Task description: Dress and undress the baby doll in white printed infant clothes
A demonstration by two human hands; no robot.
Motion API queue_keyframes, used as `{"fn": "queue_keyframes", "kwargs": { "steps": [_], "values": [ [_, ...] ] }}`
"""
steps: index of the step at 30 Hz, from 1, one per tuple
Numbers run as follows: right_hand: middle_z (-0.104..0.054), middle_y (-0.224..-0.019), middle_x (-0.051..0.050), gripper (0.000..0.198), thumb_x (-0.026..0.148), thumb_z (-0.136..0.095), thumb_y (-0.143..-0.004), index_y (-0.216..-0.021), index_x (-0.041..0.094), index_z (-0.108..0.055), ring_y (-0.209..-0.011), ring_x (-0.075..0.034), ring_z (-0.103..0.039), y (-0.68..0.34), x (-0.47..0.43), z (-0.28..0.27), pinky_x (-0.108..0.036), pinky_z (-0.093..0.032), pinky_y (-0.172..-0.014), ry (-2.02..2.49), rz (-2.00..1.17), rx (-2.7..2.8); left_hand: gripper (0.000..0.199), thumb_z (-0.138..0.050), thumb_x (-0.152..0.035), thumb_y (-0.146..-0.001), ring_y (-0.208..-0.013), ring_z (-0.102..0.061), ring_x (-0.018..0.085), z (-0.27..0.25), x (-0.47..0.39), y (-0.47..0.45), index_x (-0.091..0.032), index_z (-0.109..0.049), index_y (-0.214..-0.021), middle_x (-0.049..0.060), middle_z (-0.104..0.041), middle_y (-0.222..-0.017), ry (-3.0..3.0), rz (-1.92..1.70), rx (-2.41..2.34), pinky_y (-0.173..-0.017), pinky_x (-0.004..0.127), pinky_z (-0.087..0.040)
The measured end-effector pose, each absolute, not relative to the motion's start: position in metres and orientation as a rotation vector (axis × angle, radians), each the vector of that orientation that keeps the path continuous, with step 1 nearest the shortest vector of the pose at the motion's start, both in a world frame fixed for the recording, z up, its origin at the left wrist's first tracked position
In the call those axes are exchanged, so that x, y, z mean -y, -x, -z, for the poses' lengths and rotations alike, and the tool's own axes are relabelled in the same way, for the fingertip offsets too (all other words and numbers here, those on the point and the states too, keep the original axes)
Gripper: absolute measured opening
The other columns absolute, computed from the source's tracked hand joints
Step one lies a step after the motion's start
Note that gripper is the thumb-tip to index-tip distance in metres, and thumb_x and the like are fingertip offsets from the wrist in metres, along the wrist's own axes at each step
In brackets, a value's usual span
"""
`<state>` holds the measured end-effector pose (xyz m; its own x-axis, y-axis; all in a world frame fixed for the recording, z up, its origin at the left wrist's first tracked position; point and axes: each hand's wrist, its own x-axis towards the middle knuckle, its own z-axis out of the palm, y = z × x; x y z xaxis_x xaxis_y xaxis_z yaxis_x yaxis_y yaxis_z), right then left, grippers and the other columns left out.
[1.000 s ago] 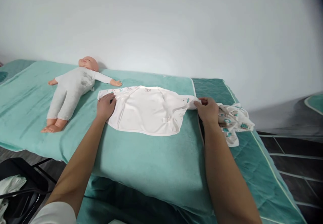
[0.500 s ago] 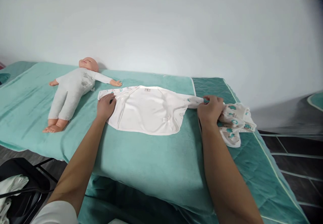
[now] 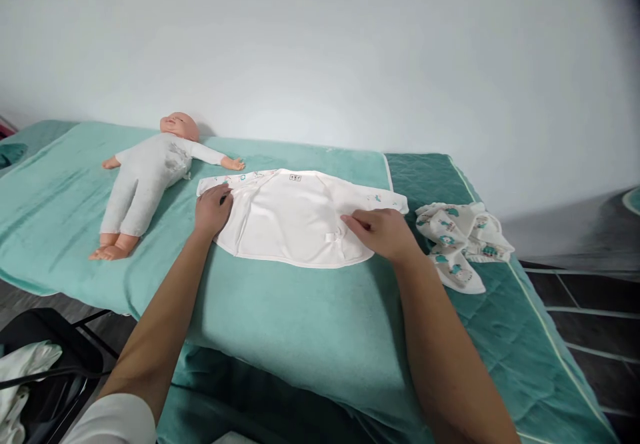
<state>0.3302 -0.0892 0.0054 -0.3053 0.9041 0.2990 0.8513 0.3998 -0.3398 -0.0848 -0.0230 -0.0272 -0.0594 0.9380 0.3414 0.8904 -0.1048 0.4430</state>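
A white baby shirt lies spread flat, its sleeves stretched out to both sides and a small printed label near the neck. My left hand is at the shirt's left side below the sleeve, fingers curled onto the cloth. Across the right side of the shirt reaches my right hand, its thumb and forefinger close together on the fabric near a small white tab. The hand itself hides part of the right side edge.
A baby doll in a white bodysuit lies at the left. Right of the shirt is a crumpled patterned baby garment. Green covers drape the bed, against a white wall. A black chair holding cloth stands at lower left.
My right hand has let go of the right sleeve's end and moved left onto the shirt's right side. The sleeve now lies flat. My left hand stays in about the same place.
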Motion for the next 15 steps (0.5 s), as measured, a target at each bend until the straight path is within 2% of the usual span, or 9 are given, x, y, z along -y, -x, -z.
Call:
{"fn": "queue_keyframes", "kwargs": {
  "steps": [2, 4, 10, 15],
  "values": [
    [-0.043, -0.049, -0.002, 0.057, 0.058, -0.042, -0.097, -0.055, 0.021, -0.042, -0.053, -0.017, -0.046, -0.34, 0.092, -0.01, -0.032, -0.026, -0.06, 1.591, -0.172, 2.198, 0.032, -0.053, -0.035, -0.095, -0.134, -0.059, 0.025, 0.027, 0.023, 0.085, -0.025, -0.075, -0.116, 0.002, -0.07, -0.139, -2.094, -0.897, -2.04, -0.119, 0.041, -0.041],
    [-0.045, -0.049, -0.002, 0.054, 0.058, -0.043, -0.095, -0.055, 0.021, -0.046, -0.052, -0.016, -0.045, -0.347, 0.094, -0.015, -0.032, -0.026, -0.059, 1.633, -0.195, 2.183, 0.032, -0.053, -0.035, -0.095, -0.134, -0.059, 0.025, 0.027, 0.023, 0.085, -0.026, -0.075, -0.115, 0.002, -0.07, -0.138, -2.095, -0.902, -2.038, -0.119, 0.042, -0.042],
    [-0.064, -0.061, -0.004, 0.045, 0.058, -0.045, -0.093, -0.075, 0.025, -0.07, -0.059, -0.021, -0.06, -0.35, 0.103, -0.019, -0.032, -0.034, -0.061, 1.69, -0.121, 2.09, 0.031, -0.051, -0.03, -0.095, -0.13, -0.062, 0.026, 0.027, 0.028, 0.083, -0.023, -0.075, -0.113, 0.005, -0.073, -0.133, -2.07, -0.969, -2.006, -0.118, 0.042, -0.044],
    [-0.071, -0.069, -0.004, 0.044, 0.06, -0.048, -0.091, -0.08, 0.025, -0.072, -0.062, -0.023, -0.065, -0.338, 0.104, -0.023, -0.033, -0.04, -0.061, 1.725, -0.239, 2.036, 0.029, -0.052, -0.026, -0.094, -0.117, -0.069, 0.023, 0.013, 0.046, 0.089, -0.021, -0.075, -0.111, 0.005, -0.077, -0.121, -1.734, -1.077, -1.89, -0.109, 0.038, -0.052]
  ]
}}
